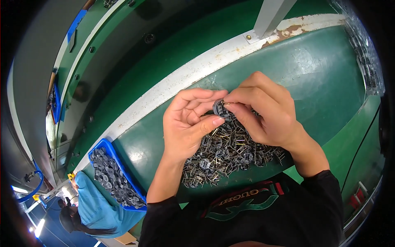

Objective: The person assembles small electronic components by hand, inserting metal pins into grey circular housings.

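Between the thumb and fingers of my left hand [181, 123] is a small round black plastic part [219, 109] with slots on the side turned to the right. The hand's other fingers are curled loosely behind it. My right hand [269, 109] is closed in a pinch at the part's upper right edge. A small shiny bit shows at those fingertips, too small to name. Beneath both hands lies a heap of dark parts with thin metal pins [230, 154], partly covered by my wrists.
A blue tray [124, 166] of round black pieces stands left of my left forearm. Past the work surface [325, 70] run a white rail [181, 78] and a dark green belt. A metal post [272, 18] rises from the rail. A person in light blue [103, 206] is at lower left.
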Tool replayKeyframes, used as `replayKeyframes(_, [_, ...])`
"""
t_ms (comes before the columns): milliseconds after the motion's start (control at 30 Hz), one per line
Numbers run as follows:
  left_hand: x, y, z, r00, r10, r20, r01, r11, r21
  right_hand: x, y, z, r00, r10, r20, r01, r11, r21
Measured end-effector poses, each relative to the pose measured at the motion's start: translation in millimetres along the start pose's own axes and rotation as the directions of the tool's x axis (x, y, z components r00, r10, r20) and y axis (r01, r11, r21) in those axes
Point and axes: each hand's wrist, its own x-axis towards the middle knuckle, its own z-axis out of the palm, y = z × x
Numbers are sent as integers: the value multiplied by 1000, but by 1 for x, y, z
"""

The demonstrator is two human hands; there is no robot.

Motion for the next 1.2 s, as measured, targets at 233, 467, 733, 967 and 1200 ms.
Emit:
replayKeyframes(233, [0, -2, -4, 1000, 16, 12, -16, 1000, 7, -2, 3, 2, 996, -85, 2, 85, 990, -110])
replayKeyframes(467, [0, 2, 0, 1000, -10, -10, 10, 1000, -12, -3, 3, 5, 991, -132, -5, 129, 976, -178])
replayKeyframes(733, [-3, 6, -7, 992, -108, -60, 106, 994, -38, -9, 8, 13, 999, -21, -45, 24, 998, 65])
replayKeyframes(967, [0, 9, 0, 997, -47, -60, 50, 997, 54, -11, 10, 9, 997, -58, 42, 58, 998, -17])
replayKeyframes(1200, [27, 24, -6, 965, 3, -261, 100, 920, 379, -4, 18, 5, 995, 8, 104, -12, 999, 37])
